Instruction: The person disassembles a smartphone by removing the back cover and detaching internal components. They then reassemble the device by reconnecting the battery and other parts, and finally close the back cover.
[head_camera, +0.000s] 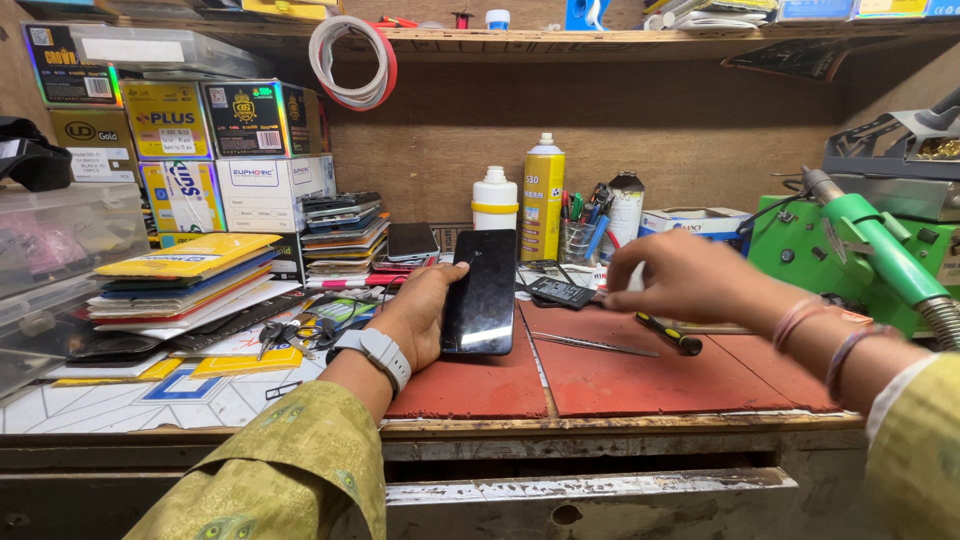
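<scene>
Head view: left hand (415, 315) grips a black phone (482, 290) upright over the red mat (600, 380) on the table. Right hand (680, 278) fingers pinch a small black part (560, 292). Stacked yellow, black and white boxes (215, 150) at left; yellow spray can (542, 197) behind.

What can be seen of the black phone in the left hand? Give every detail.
The black phone is a slim, glossy slab with rounded corners, its dark face catching reflections; no lit screen shows. It stands nearly upright, tilted slightly, its lower end just above or on the red mat; contact cannot be told. The left hand grips its left edge, thumb near the top corner, with a grey watch on that wrist. The right hand works apart from it, to its right.
</scene>
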